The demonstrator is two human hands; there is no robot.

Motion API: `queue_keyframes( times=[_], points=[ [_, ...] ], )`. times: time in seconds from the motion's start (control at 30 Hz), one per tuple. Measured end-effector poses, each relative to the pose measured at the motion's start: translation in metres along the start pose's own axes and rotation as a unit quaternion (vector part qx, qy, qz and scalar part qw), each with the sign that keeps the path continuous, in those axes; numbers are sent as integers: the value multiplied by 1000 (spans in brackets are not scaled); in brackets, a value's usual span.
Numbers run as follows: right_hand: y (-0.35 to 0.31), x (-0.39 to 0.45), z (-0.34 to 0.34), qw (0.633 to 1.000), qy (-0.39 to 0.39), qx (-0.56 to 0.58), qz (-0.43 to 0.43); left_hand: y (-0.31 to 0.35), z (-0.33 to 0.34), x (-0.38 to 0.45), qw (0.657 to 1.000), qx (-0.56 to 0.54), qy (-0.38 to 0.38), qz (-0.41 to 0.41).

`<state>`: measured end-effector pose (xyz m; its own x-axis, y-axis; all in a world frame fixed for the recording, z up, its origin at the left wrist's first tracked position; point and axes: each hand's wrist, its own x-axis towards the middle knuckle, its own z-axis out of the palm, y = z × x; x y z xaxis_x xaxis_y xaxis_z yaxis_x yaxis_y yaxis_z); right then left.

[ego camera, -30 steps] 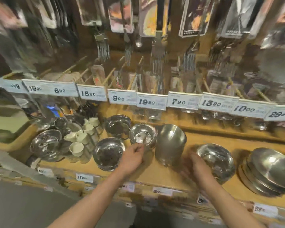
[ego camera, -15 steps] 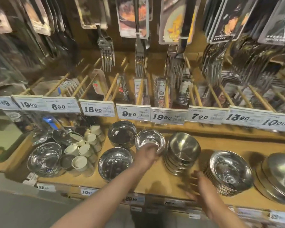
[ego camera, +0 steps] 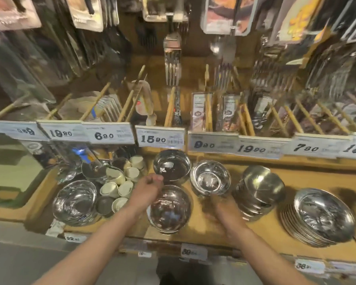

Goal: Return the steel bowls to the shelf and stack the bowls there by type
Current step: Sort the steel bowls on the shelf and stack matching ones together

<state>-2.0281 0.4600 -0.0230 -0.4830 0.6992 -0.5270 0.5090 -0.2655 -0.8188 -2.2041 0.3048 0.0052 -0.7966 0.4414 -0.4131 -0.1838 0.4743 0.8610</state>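
Left hand [ego camera: 146, 192] has moved from small bowl [ego camera: 210, 178] to front bowl [ego camera: 169, 208].

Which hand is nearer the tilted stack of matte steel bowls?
The right hand. It hovers just left of the stack of matte steel bowls, blurred. The left hand is farther left, at the rims of two shiny bowls.

Shiny silver steel bowls [ego camera: 170, 208] sit on a yellowish-tan wooden shelf [ego camera: 212, 229]. Small cream-white ceramic cups [ego camera: 119, 183] have dark insides. White paper price tags [ego camera: 159, 137] carry black numerals. A bright blue patch [ego camera: 81, 154] shows behind the cups.
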Motion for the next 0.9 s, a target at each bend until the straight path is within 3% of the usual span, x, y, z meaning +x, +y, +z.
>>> queue_keyframes(
  times=[0.17, 0.27, 0.57, 0.73, 0.9],
  points=[
    [-16, 25, 31, 986, 115, 61, 104, -7, -37, 13, 999, -43, -2, -17],
    [-18, 30, 39, 980, 159, 34, 116, -9, -50, 21, 1000, -11, -17, -14],
    [-25, 26, 38, 979, 151, 16, 139, -11, -56, 30, 997, 16, -77, -10],
    [-29, 15, 33, 977, 167, 64, 111, 0, -52, 26, 996, 5, -86, 3],
    [-35, -1, 32, 980, 113, 151, 60, 24, -29, 15, 989, 1, -149, 17]
  ],
)
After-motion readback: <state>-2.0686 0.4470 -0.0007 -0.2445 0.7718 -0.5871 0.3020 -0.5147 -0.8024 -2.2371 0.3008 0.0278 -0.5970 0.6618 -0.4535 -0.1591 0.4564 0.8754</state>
